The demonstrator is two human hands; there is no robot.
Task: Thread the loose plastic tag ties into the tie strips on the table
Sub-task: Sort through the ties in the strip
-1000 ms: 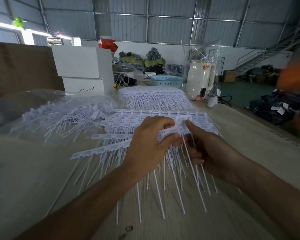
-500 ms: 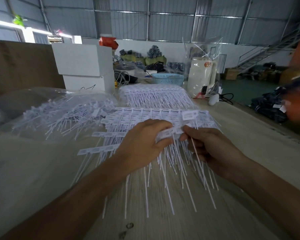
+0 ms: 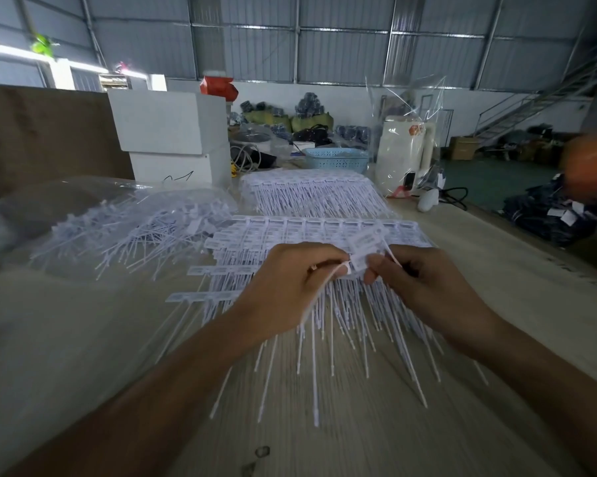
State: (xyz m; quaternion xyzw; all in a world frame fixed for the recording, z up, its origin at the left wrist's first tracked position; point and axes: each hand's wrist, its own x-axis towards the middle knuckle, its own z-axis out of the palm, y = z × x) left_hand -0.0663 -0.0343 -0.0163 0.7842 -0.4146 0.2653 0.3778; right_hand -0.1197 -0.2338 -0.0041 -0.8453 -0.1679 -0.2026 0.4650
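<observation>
I am working over the pale wooden tabletop (image 3: 376, 425), whose near edge is carrying only the long thin tails of the white plastic tie strips (image 3: 324, 235), fanned toward me. Just beyond those tails my left hand (image 3: 290, 290) is curling its fingers and pinching the flat white head of a loose plastic tag tie (image 3: 357, 261), with its slim tail running down under that palm. My right hand (image 3: 424, 287) is meeting it, thumb and forefinger closing on the other side of the same head and on a thin strand that is rising past the knuckles; both hands are gripping, neither is relaxed. The tie is sitting between the two hands, right above the middle of the stacked strips.

To do this step well, I judge I should be keeping the head steady with the left hand while the right is guiding the tip squarely into the slot, feeding straight so the thin tail is not buckling. I should also be lifting slightly, so the fanned tails below are not snagging.

Farther back, a clear plastic bag of loose white ties (image 3: 135, 228) is lying toward the left edge, and a second stack of finished white strips (image 3: 311, 194) is resting near the far edge, before a light blue plastic basket (image 3: 336, 160)
</observation>
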